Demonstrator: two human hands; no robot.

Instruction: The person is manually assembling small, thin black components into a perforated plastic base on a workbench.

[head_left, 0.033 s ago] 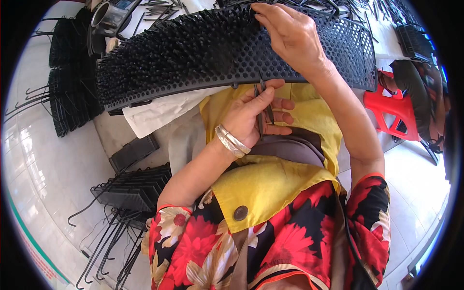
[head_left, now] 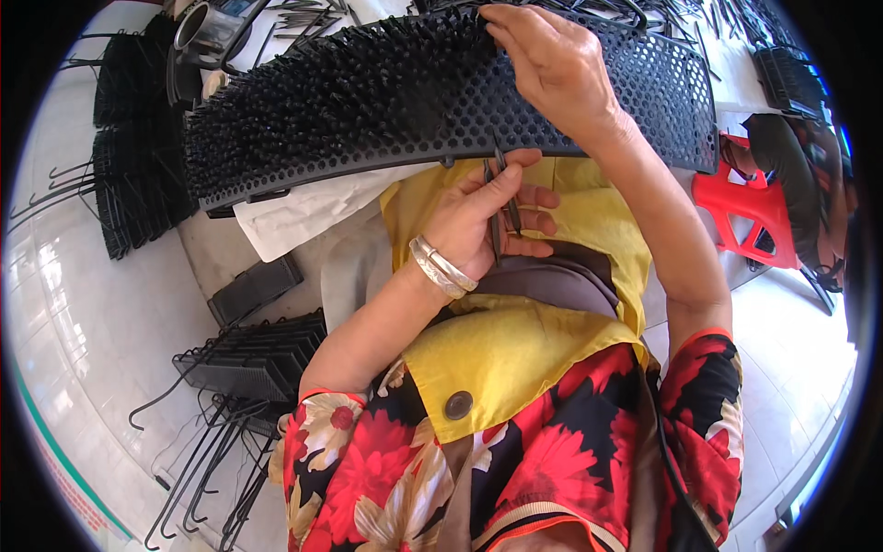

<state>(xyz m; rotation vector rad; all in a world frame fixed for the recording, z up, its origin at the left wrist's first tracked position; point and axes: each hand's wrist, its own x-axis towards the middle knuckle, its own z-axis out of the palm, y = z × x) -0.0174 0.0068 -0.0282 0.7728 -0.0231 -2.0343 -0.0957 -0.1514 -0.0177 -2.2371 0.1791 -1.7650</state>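
Note:
A long, curved black perforated board [head_left: 589, 101] lies across in front of me. Black bristle-like pieces [head_left: 349, 87] stand upright in its holes over the left and middle part; on the right the holes show bare. My left hand [head_left: 483, 216], wearing metal bangles, is below the board's near edge, closed on a few thin dark pointed sticks [head_left: 512, 204]. One tip reaches up over that edge. My right hand [head_left: 561, 69] pinches at the far edge of the bristled part; what its fingertips hold is too small or hidden to make out.
More loose dark sticks [head_left: 303, 17] lie on the table beyond the board. A metal mug [head_left: 207, 35] stands at the far left. Racks of black hooked pieces [head_left: 244, 368] are on the floor at left. A red stool [head_left: 754, 216] and another person's leg [head_left: 791, 175] are at right.

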